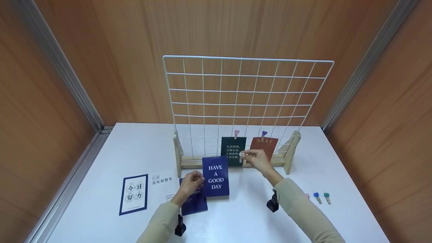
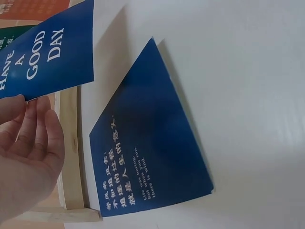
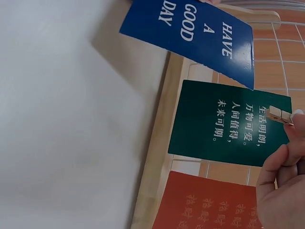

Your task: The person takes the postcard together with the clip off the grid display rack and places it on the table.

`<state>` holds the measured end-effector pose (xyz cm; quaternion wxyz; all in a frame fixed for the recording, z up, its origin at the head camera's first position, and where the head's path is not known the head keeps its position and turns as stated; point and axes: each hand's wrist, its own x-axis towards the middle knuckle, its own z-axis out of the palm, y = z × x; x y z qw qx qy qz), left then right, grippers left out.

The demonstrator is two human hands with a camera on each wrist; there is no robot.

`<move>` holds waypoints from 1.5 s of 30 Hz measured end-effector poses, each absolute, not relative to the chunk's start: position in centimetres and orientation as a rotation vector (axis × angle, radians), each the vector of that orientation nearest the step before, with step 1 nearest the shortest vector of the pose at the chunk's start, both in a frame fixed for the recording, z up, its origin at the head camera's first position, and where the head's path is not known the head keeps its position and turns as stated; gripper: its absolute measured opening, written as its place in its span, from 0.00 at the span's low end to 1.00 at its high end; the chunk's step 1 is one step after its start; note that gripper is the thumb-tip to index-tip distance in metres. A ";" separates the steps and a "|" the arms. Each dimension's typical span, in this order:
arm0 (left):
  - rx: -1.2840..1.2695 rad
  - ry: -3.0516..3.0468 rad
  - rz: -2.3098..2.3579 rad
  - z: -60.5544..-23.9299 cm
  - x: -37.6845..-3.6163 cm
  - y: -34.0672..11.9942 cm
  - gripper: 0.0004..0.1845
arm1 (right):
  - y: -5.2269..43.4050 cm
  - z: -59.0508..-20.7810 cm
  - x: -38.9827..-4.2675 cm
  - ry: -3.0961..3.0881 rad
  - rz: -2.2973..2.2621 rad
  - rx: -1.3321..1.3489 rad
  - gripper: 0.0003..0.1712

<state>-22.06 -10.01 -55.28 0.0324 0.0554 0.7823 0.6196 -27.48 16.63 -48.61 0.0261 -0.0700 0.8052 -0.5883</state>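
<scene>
My left hand (image 1: 191,184) pinches a blue card (image 1: 216,190) printed "HAVE A GOOD DAY" by its left edge and holds it upright in front of the wire grid rack (image 1: 287,60). Between the thumb and fingertips of my right hand (image 1: 260,162) is a small wooden clothespin (image 3: 276,113) with a white top. That hand is in front of a green card (image 1: 233,141), which hangs on the grid from a clothespin with a pink heart (image 1: 237,132). Beside it hangs a red card (image 1: 266,145) under a clothespin with a purple heart (image 1: 264,134).
Another blue card (image 2: 143,109) lies on the white table below my left hand. Farther left lie a white card (image 1: 162,189) and a blue-bordered card (image 1: 134,202). Heart clothespins, including a blue one (image 1: 317,197) and a green one (image 1: 327,198), lie at the right. Wooden feet (image 1: 292,148) support the rack.
</scene>
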 end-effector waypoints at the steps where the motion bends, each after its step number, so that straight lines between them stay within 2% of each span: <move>1: 0.167 2.397 1.910 -55.3 -22.0 -9.9 0.02 | 16.8 -48.7 -27.4 2.484 -1.816 -0.208 0.11; 12: 0.118 2.295 1.937 -57.3 -21.6 -9.8 0.05 | 19.3 -49.0 -26.9 2.490 -1.763 -0.191 0.14; 24: 0.114 2.299 1.938 -58.0 -21.1 -9.6 0.05 | 21.9 -48.5 -26.1 2.494 -1.702 -0.236 0.18; 33: 0.101 2.253 1.954 -58.4 -20.7 -9.3 0.04 | 24.4 -48.5 -25.6 2.465 -1.651 -0.272 0.16; 40: 0.081 2.193 1.952 -58.7 -20.5 -9.1 0.05 | 26.5 -48.8 -25.3 2.404 -1.660 -0.214 0.22; 45: 0.051 2.194 1.942 -59.0 -20.2 -9.0 0.04 | 28.2 -49.2 -25.1 2.407 -1.649 -0.195 0.20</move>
